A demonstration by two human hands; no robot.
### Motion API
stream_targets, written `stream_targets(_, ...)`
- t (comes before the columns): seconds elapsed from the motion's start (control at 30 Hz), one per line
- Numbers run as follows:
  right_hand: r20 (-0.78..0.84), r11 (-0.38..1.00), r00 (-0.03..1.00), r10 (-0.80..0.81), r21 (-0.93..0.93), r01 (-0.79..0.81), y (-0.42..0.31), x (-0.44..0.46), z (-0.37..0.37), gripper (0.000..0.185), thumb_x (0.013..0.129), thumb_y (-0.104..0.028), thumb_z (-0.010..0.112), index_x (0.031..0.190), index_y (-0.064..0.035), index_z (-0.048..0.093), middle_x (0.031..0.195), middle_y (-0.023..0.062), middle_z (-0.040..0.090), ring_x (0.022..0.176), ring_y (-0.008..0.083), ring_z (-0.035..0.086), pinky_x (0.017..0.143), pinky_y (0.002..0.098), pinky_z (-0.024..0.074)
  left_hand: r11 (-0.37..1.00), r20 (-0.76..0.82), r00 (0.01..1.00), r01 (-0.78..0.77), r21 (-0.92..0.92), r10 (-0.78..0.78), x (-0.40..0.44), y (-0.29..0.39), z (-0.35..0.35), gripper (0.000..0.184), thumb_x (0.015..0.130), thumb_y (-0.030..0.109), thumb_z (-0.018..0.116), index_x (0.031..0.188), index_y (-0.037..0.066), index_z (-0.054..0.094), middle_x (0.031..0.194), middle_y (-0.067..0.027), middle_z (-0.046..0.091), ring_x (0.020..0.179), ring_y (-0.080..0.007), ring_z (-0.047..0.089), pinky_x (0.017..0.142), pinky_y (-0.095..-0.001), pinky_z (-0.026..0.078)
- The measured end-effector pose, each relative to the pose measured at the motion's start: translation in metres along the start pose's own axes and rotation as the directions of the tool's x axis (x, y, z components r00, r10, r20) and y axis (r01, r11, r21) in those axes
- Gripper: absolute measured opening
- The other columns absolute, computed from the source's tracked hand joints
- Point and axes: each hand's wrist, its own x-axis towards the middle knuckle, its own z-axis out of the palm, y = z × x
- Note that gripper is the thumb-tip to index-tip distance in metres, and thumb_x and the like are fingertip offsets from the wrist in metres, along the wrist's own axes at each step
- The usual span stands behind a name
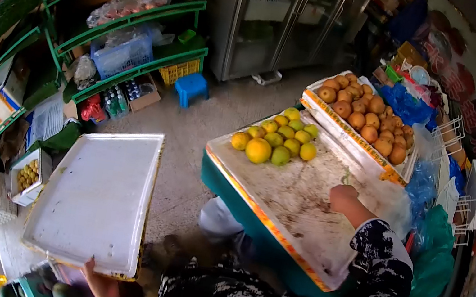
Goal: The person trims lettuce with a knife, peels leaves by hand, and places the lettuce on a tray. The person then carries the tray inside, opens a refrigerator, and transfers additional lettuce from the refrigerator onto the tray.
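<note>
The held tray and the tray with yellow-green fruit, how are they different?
The held tray has no fruit on it; the fruit tray has yellow-green fruit at one end. The held tray looks mostly clean, but the fruit tray has brown smudges. The left hand grips the held tray's edge, while the fruit tray lies flat. Both are whitish rectangles.

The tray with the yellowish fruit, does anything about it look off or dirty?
Yes. The fruit tray has brown smears across its bare part, beside the fruit. That looks odd compared with the much cleaner white tray in the left hand.
</note>
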Motion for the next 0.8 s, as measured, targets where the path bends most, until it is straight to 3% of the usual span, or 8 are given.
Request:
stream_targets(0.17, 0.077, 0.981, 0.981, 0.176, 0.072, -0.182, 0.000, -0.002, 0.021, 0.021, 0.074, -0.015, 0.055, 0.090, -0.0057, 0.064, 0.091, 0.0133, 0.063, 0.081, 0.0246, 0.063, 0.063, 0.0342, 0.0497, 0.981, -0.053, 0.980, 0.191, 0.011, -0.190, 0.128, 0.035, 0.081, 0.057, 0.072, 0.019, 0.055, 0.123, 0.005, 0.034, 0.113, -0.0115, 0.046, 0.104, -0.0284, 0.046, 0.087, -0.0431, 0.040)
stream_targets(0.27, 0.220, 0.927, 0.922, 0.319, 0.133, -0.352, -0.007, -0.006, -0.006, 0.022, 0.074, -0.014, 0.054, 0.092, -0.0052, 0.063, 0.094, 0.0124, 0.063, 0.087, 0.0248, 0.061, 0.075, 0.0384, 0.0464, 0.960, -0.023, 0.965, 0.264, 0.089, -0.263, 0.213, 0.037, 0.120, 0.050, 0.073, 0.019, 0.056, 0.118, 0.005, 0.039, 0.108, -0.0097, 0.050, 0.097, -0.0267, 0.051, 0.082, -0.0416, 0.045)
stream_targets(0.37, 0.141, 0.892, 0.886, 0.441, 0.041, -0.450, -0.024, 0.011, -0.035, 0.022, 0.074, -0.019, 0.056, 0.091, -0.0069, 0.063, 0.092, 0.0099, 0.063, 0.092, 0.0250, 0.058, 0.088, 0.0427, 0.0374, 0.920, -0.033, 0.929, 0.371, 0.126, -0.369, 0.288, 0.022, 0.148, 0.040, 0.074, 0.018, 0.057, 0.109, 0.006, 0.042, 0.099, -0.0068, 0.054, 0.087, -0.0232, 0.057, 0.071, -0.0381, 0.051)
stream_targets(0.5, -0.195, 0.876, 0.907, 0.372, 0.396, -0.275, -0.086, 0.074, -0.101, 0.027, 0.072, -0.032, 0.059, 0.091, -0.0142, 0.062, 0.084, 0.0090, 0.062, 0.089, 0.0251, 0.058, 0.084, 0.0444, 0.0346, 0.848, 0.056, 0.851, 0.512, 0.140, -0.523, 0.371, -0.008, 0.211, 0.038, 0.075, 0.020, 0.057, 0.108, 0.006, 0.045, 0.095, -0.0043, 0.058, 0.082, -0.0198, 0.060, 0.065, -0.0337, 0.053)
stream_targets(0.63, -0.205, 0.837, 0.970, 0.129, 0.546, 0.004, -0.159, 0.148, -0.173, 0.029, 0.074, -0.033, 0.058, 0.094, -0.0122, 0.061, 0.083, 0.0102, 0.063, 0.085, 0.0268, 0.058, 0.078, 0.0426, 0.0392, 0.790, 0.003, 0.810, 0.572, 0.219, -0.587, 0.416, -0.027, 0.276, 0.038, 0.075, 0.025, 0.058, 0.108, 0.008, 0.050, 0.101, -0.0040, 0.059, 0.087, -0.0199, 0.060, 0.066, -0.0287, 0.052)
stream_targets(0.7, -0.290, 0.585, 0.956, -0.035, 0.770, 0.255, -0.189, 0.176, -0.192, 0.033, 0.074, -0.033, 0.061, 0.099, -0.0107, 0.061, 0.084, 0.0107, 0.063, 0.082, 0.0264, 0.060, 0.074, 0.0380, 0.0446, 0.770, 0.038, 0.786, 0.593, 0.236, -0.617, 0.449, -0.035, 0.293, 0.040, 0.074, 0.027, 0.060, 0.108, 0.008, 0.050, 0.101, -0.0035, 0.059, 0.087, -0.0197, 0.059, 0.065, -0.0277, 0.052)
stream_targets(0.77, -0.472, 0.116, 0.842, -0.262, 0.851, 0.513, -0.213, 0.195, -0.230, 0.031, 0.077, -0.029, 0.062, 0.100, -0.0087, 0.061, 0.087, 0.0103, 0.063, 0.078, 0.0226, 0.061, 0.070, 0.0293, 0.0480, 0.790, 0.000, 0.812, 0.568, 0.230, -0.584, 0.464, -0.047, 0.323, 0.039, 0.074, 0.026, 0.059, 0.107, 0.007, 0.050, 0.099, -0.0041, 0.059, 0.087, -0.0201, 0.059, 0.068, -0.0297, 0.052)
stream_targets(0.8, -0.488, -0.050, 0.810, -0.326, 0.864, 0.501, -0.210, 0.183, -0.275, 0.026, 0.078, -0.025, 0.061, 0.099, -0.0088, 0.061, 0.087, 0.0086, 0.063, 0.075, 0.0196, 0.061, 0.068, 0.0273, 0.0481, 0.767, -0.047, 0.800, 0.588, 0.255, -0.598, 0.474, -0.053, 0.335, 0.038, 0.075, 0.027, 0.057, 0.107, 0.007, 0.050, 0.097, -0.0047, 0.060, 0.085, -0.0211, 0.061, 0.066, -0.0293, 0.052)
